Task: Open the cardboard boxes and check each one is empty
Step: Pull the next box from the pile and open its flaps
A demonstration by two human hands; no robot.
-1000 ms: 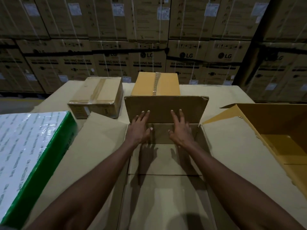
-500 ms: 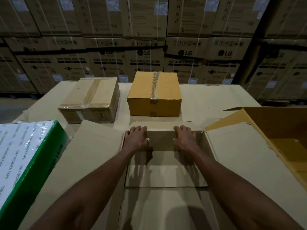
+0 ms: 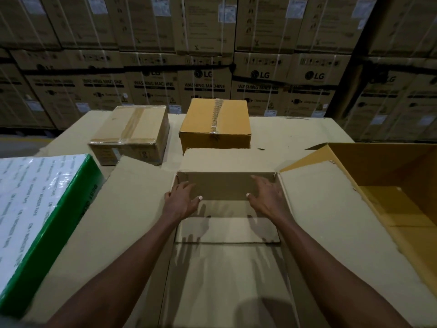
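Note:
A large open cardboard box [image 3: 224, 275] stands right in front of me with all its flaps spread outward. Its inside shows only bare cardboard. My left hand [image 3: 181, 201] and my right hand [image 3: 266, 196] are inside it near the far wall [image 3: 224, 185], fingers straight and spread. The far flap [image 3: 227, 159] lies folded back and flat. Behind it stand two taped, closed boxes: a yellow one [image 3: 215, 124] and a pale brown one [image 3: 130, 133].
At the right stands another open box [image 3: 390, 185] with a yellow inside. A green and white wrapped package [image 3: 35, 209] lies at the left. Stacked washing machine cartons [image 3: 212, 55] form a wall behind the table [image 3: 295, 133].
The far flap, upright a second ago, has been pushed back and down flat. Both hands have come off its fold and now hover lower inside the box.

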